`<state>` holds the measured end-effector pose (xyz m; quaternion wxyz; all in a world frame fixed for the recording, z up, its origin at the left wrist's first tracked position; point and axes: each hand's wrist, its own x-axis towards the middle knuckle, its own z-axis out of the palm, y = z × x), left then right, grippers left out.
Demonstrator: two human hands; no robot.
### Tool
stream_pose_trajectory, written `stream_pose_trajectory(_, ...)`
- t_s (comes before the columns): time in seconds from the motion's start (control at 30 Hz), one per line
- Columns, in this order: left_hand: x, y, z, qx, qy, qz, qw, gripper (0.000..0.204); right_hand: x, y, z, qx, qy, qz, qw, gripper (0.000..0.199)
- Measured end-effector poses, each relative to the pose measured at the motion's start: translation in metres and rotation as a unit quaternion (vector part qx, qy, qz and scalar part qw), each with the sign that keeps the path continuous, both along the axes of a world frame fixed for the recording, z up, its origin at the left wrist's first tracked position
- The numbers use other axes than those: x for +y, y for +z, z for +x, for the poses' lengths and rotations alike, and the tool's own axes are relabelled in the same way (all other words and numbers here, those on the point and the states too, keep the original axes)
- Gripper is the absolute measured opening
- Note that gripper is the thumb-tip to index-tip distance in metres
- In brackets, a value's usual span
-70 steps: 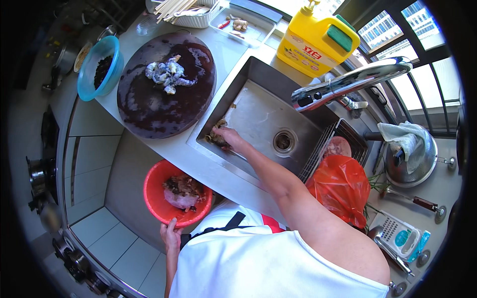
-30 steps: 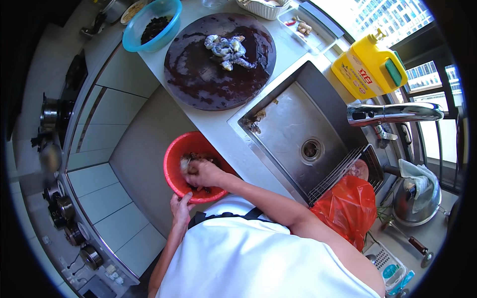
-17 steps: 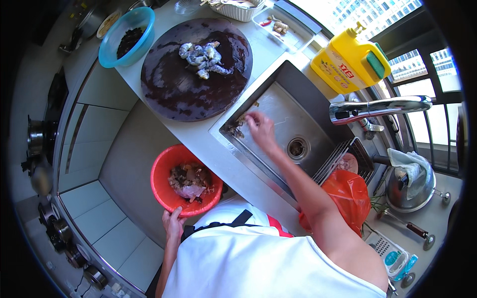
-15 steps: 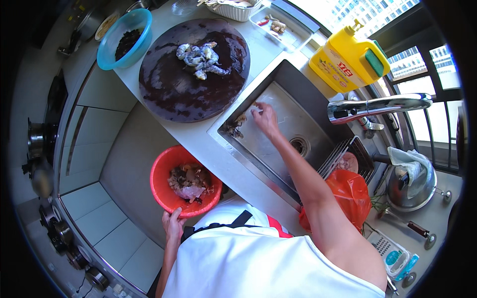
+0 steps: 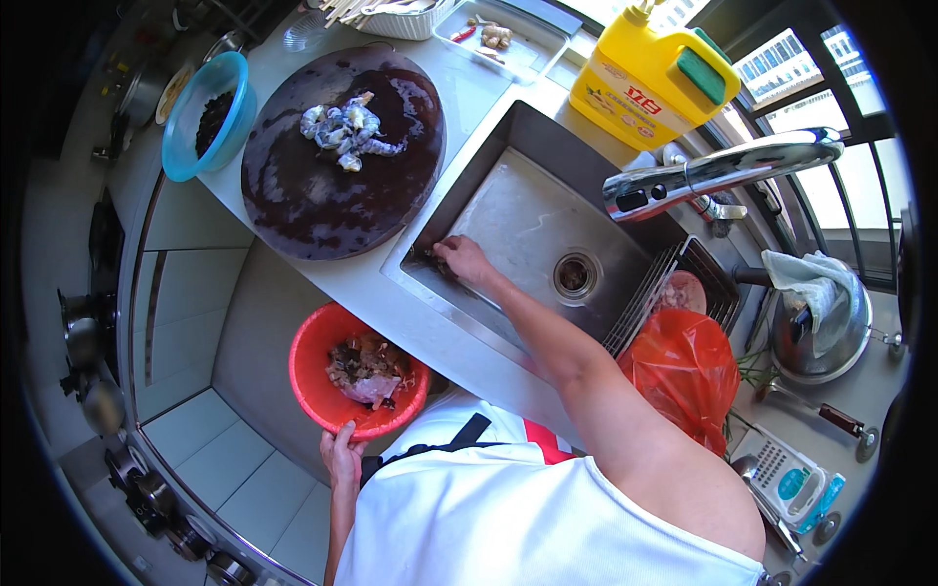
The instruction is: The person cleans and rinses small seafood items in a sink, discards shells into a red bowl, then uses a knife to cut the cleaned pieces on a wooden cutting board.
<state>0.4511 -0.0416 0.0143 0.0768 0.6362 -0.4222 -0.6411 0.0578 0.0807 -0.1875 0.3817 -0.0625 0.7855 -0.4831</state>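
My left hand (image 5: 342, 449) grips the near rim of a red plastic basin (image 5: 305, 369), held in front of the counter. Inside it lies a pile of wet food scraps (image 5: 357, 366), with a pale piece at the near side. My right hand (image 5: 463, 262) reaches into the steel sink (image 5: 508, 210), against its left wall. Its fingers are closed down on dark scraps (image 5: 427, 256) there, which they mostly hide. On the round dark chopping board (image 5: 293, 200) beside the sink rests a heap of peeled grey shrimp (image 5: 347, 132).
A chrome faucet (image 5: 718, 176) juts over the sink's far right side. Behind stand a yellow jug (image 5: 635, 98) with a green sponge and a clear tray (image 5: 532, 57) of ginger and chillies. Right of the sink are a rack (image 5: 645, 298) and a red plastic bag (image 5: 684, 371). A blue bowl (image 5: 234, 132) sits far left.
My right hand has moved left and nearer, from the sink floor to the scraps by the left wall. My left hand keeps its hold on the basin. The view has shifted slightly.
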Motion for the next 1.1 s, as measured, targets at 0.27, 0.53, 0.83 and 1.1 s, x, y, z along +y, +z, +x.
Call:
stream_pose_trajectory(0.27,-0.001,-0.005,0.0,0.03,0.011,0.0,0.999,0.029,-0.004,0.028,0.006,-0.274,-0.094,-0.115,0.95,0.03)
stream_pose_trajectory(0.53,-0.003,-0.008,0.003,0.036,0.013,0.0,0.999,0.029,-0.003,0.085,0.006,-0.369,-0.143,-0.298,0.869,0.019)
stream_pose_trajectory(0.83,-0.004,-0.003,-0.005,0.013,-0.002,-0.013,1.0,0.032,0.01,0.146,0.008,-0.368,-0.094,-0.405,0.832,0.021)
stream_pose_trajectory(1.1,-0.006,-0.002,-0.009,0.01,-0.016,-0.034,0.999,0.032,-0.027,0.209,0.088,-0.358,-0.019,-0.4,0.844,0.022)
